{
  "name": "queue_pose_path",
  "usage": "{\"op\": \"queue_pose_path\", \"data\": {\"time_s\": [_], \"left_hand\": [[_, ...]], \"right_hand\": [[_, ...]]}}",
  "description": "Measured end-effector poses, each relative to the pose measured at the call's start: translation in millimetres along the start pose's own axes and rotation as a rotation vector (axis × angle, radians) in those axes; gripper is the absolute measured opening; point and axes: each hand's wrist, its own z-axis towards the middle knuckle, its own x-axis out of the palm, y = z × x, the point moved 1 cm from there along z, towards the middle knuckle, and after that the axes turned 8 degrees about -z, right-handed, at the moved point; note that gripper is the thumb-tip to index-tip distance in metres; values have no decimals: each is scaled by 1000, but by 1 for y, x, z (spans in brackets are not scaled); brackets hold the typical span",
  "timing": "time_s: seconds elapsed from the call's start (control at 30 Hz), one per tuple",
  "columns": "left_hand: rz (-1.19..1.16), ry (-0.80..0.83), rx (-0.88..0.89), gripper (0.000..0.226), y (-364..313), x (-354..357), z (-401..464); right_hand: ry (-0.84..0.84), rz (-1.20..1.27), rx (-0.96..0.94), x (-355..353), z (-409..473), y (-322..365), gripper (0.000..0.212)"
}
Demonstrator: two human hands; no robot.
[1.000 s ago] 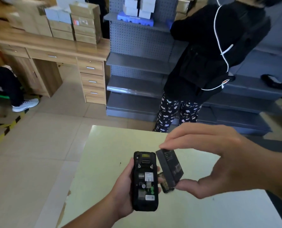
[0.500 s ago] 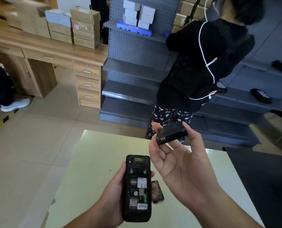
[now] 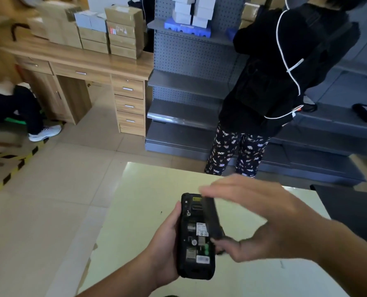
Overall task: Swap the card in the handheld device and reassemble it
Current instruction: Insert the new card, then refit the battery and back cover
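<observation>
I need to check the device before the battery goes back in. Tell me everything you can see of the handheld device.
The handheld device is a black, rugged-looking plastic unit, held back-up and lengthwise in the left hand above the pale table. Its rear compartment is open, showing white labels, card slots, a green part and a yellow mark near the top. The right hand holds the dark battery tilted against its right edge, not yet seated. Motion blur hides finer detail.
</observation>
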Motion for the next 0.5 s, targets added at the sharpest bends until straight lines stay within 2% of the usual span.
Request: {"op": "queue_pose_path", "data": {"time_s": [0.03,0.07,0.17,0.23,0.3,0.37,0.4,0.5], "left_hand": [[-16,6,-9,72,1,1,-1],[-28,10,-25,71,2,1,-3],[-48,40,-90,75,3,4,-8],[-51,48,-114,81,2,5,-10],[-46,42,-131,87,1,5,-10],[-45,31,-137,91,0,3,-9],[-46,34,-136,92,-1,1,-8],[-54,43,-134,94,-2,-2,-8]], "right_hand": [[92,-294,-216,4,-7,-1,32],[173,-488,-378,12,-13,-1,42],[299,-620,-523,30,-27,2,45],[340,-698,-566,38,-31,6,48],[305,-735,-601,44,-33,7,46],[267,-712,-580,57,-37,9,56],[275,-683,-545,63,-41,8,57],[332,-587,-378,70,-54,7,42]]}}
